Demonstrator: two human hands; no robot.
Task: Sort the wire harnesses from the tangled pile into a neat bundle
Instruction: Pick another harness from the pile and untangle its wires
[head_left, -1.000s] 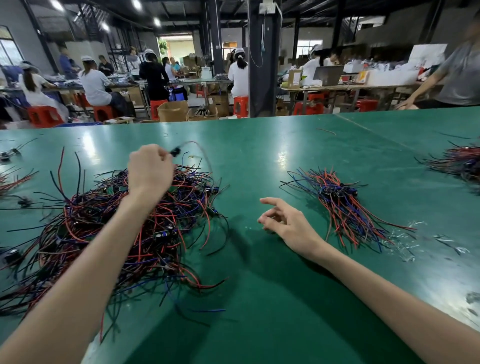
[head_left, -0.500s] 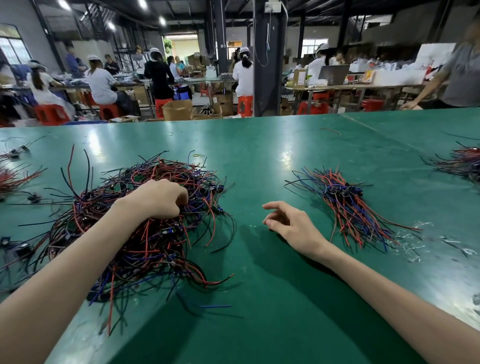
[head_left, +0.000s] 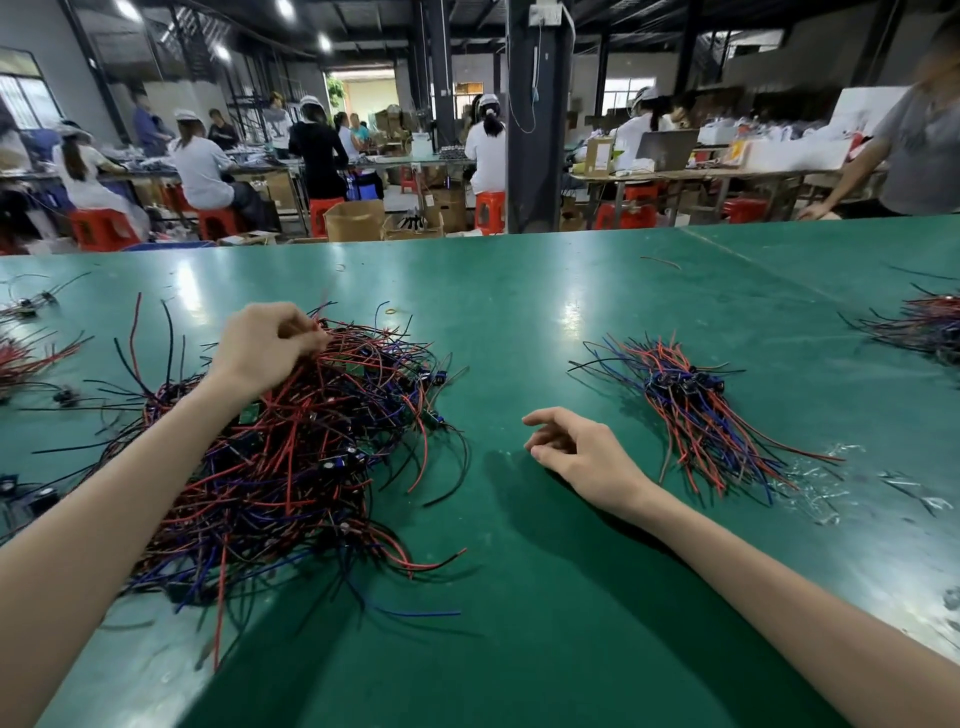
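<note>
left hand (head_left: 265, 345): fingers pinch wires (head_left: 345, 344) at far top of tangled pile (head_left: 291, 457)
right hand (head_left: 582, 452): loosely curled, holds nothing, rests on worktop (head_left: 519, 623) between pile and neat bundle (head_left: 691, 410)
risk: pull lifts snagged neighbours, whole clump drags; nothing pins the pile

Tangled pile (head_left: 291, 457) lies left on the table (head_left: 519, 623), neat bundle (head_left: 696, 410) right.

Left arm reached forward with forearm bare, left hand (head_left: 265, 345) lifted, wrist bent, fingertips curled together and pinching strands of the tangled wires (head_left: 291, 457); right forearm lay angled inward, right hand (head_left: 584, 457) low, back upward, fingers loosely curled and relaxed.
</note>
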